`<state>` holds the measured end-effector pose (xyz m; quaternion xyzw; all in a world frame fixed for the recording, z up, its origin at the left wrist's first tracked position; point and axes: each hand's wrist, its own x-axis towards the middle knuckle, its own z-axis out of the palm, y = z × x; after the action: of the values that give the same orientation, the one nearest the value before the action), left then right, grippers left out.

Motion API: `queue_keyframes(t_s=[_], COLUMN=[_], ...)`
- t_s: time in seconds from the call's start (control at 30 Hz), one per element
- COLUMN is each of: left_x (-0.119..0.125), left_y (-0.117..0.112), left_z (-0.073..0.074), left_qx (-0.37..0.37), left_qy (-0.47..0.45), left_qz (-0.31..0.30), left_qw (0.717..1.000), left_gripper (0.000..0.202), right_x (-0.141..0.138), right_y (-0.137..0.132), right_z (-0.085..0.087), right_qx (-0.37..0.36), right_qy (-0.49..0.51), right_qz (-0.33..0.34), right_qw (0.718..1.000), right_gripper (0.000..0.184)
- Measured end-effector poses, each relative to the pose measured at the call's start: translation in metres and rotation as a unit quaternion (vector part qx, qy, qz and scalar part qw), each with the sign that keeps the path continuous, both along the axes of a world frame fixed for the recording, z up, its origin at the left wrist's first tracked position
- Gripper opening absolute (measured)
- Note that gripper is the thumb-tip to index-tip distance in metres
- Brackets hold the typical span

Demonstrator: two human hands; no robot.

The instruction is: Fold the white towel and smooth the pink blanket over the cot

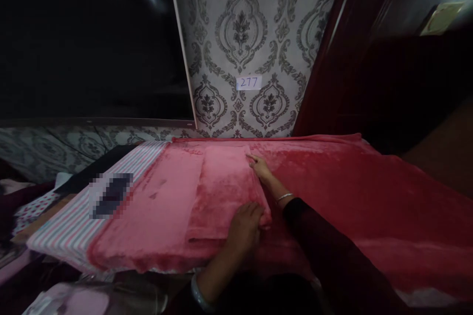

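Observation:
A folded pink plush cloth (225,182) lies on a larger red-pink plush blanket (325,192); whether it is a garment or a small blanket, I cannot tell. My left hand (246,224) is closed over its near right corner, fingers curled around the edge. At the far right corner, my right hand (259,167) grips the edge between thumb and index finger, with the index fairly straight. Both hands work along the same right-hand side of the cloth, which looks thick and slightly rolled near the left hand.
Left of the blanket runs a striped sheet (70,221) with a blurred dark object (112,196) on it. Piled fabrics (35,211) lie farther left. Behind are a large dark screen (88,44), patterned wallpaper (240,34) with a "277" label (249,82), and dark red furniture (354,54).

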<state>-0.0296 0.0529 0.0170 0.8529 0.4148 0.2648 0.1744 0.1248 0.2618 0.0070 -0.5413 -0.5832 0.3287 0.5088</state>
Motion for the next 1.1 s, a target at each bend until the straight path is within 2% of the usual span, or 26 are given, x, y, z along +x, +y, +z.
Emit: queue_keyframes(t_s=[0.13,0.23,0.33,0.43,0.57,0.7,0.8,0.9,1.0,1.07,1.1], left_x=[0.021,0.036,0.041,0.041,0.041,0.046,0.05,0.054,0.051,0.04,0.031], left_y=[-0.003,-0.008,-0.013,-0.016,-0.016,-0.013,-0.012,-0.016,-0.024,-0.03,-0.033], left_z=[0.006,-0.002,-0.011,-0.01,0.002,0.012,0.012,0.011,0.013,0.017,0.019], left_qx=[0.012,-0.005,-0.003,-0.011,-0.027,-0.015,0.0,0.027,0.062,0.08,0.086], left_qy=[-0.014,0.052,0.104,0.123,0.109,0.073,0.061,0.058,0.068,0.08,0.082], left_qz=[-0.005,-0.028,-0.02,-0.023,-0.024,-0.015,-0.011,-0.019,-0.015,-0.013,-0.014], left_qw=[1.0,0.998,0.994,0.992,0.993,0.997,0.998,0.998,0.996,0.993,0.993], left_gripper=[0.065,0.059,0.063,0.066,0.063,0.052,0.045,0.043,0.048,0.051,0.052], right_x=[0.02,0.035,0.041,0.041,0.045,0.055,0.06,0.06,0.061,0.062,0.064], right_y=[0.002,-0.009,-0.021,-0.027,-0.042,-0.083,-0.117,-0.135,-0.138,-0.14,-0.143], right_z=[0.006,-0.002,-0.01,-0.009,-0.005,-0.012,-0.018,-0.018,-0.011,-0.008,-0.008], right_qx=[0.011,-0.008,-0.028,-0.039,-0.035,-0.011,-0.035,-0.079,-0.032,0.006,0.002], right_qy=[-0.018,-0.041,-0.054,-0.05,-0.024,0.036,0.05,0.03,0.031,0.048,0.06], right_qz=[-0.041,-0.06,-0.054,-0.042,-0.02,0.032,0.056,0.052,0.018,-0.006,-0.016], right_qw=[0.999,0.997,0.997,0.997,0.999,0.999,0.997,0.995,0.999,0.999,0.998], right_gripper=[0.05,0.049,0.045,0.049,0.062,0.073,0.079,0.08,0.073,0.072,0.073])
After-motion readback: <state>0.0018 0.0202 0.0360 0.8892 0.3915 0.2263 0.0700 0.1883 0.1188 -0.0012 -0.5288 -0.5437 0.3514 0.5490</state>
